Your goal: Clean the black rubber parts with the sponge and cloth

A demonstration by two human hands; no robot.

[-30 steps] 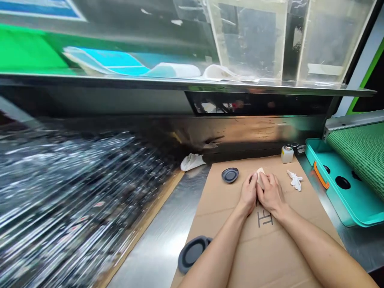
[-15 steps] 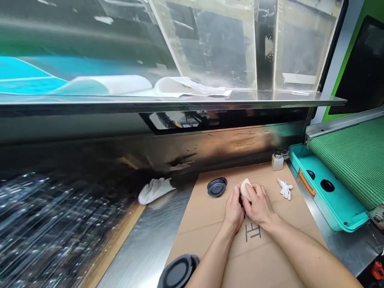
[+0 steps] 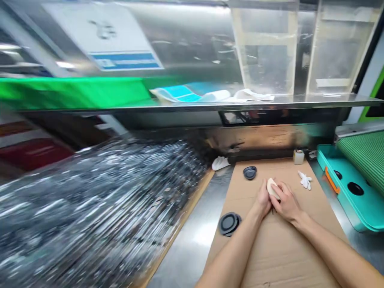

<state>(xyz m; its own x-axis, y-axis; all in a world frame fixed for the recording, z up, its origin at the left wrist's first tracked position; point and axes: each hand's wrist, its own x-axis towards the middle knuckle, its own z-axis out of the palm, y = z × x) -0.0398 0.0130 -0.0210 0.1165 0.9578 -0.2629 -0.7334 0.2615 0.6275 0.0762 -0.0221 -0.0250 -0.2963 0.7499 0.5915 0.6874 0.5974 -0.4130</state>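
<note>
Over the cardboard sheet (image 3: 288,248), both of my hands are close together. My right hand (image 3: 287,202) is closed, its fingers pressing a folded cream cloth or pad (image 3: 272,188) toward my left hand. Just beside it, my left hand (image 3: 263,198) is curled; what it holds is mostly covered by the pad and fingers, with only a dark trace showing. A dark round lid-like part (image 3: 250,173) lies beyond my hands to the left. Nearer, by my left forearm, sit stacked dark round parts (image 3: 229,224).
A teal tray (image 3: 360,214) with black round pieces stands right, beside a green conveyor belt (image 3: 364,154). A small bottle (image 3: 299,157) and crumpled white cloth (image 3: 305,180) are at the back. Clear-plastic-covered items (image 3: 120,204) fill the left; a white glove (image 3: 220,163) lies near them. A metal shelf (image 3: 192,107) overhangs.
The view has swung left and back, so everything appears farther right and smaller. More of the plastic-covered items and the near stacked parts show. Both hands stay together at the pad.
</note>
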